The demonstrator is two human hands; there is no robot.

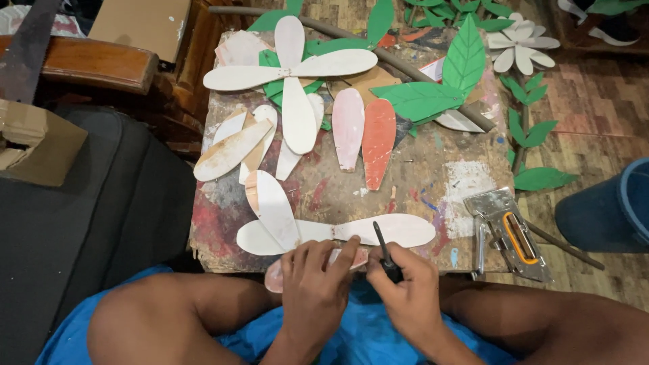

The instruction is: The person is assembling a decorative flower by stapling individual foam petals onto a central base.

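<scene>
My left hand (pixel 314 284) presses down on a pinkish petal-shaped cardboard cutout (pixel 275 277) at the near edge of a paint-stained wooden board (pixel 433 182). My right hand (pixel 405 287) grips a black pen-like tool (pixel 384 249), its tip pointing up beside the petal. Just beyond my hands lie white petal cutouts (pixel 399 230) joined end to end, with one more (pixel 274 206) angled over them.
A white four-petal flower (pixel 294 67), a pale pink petal (pixel 348 125), an orange-red petal (pixel 378 138) and green paper leaves (pixel 419 98) lie farther back. A metal staple gun (pixel 510 233) sits at the right. A blue bucket (pixel 608 209) stands on the floor. My bare knees frame a blue cloth (pixel 365 338).
</scene>
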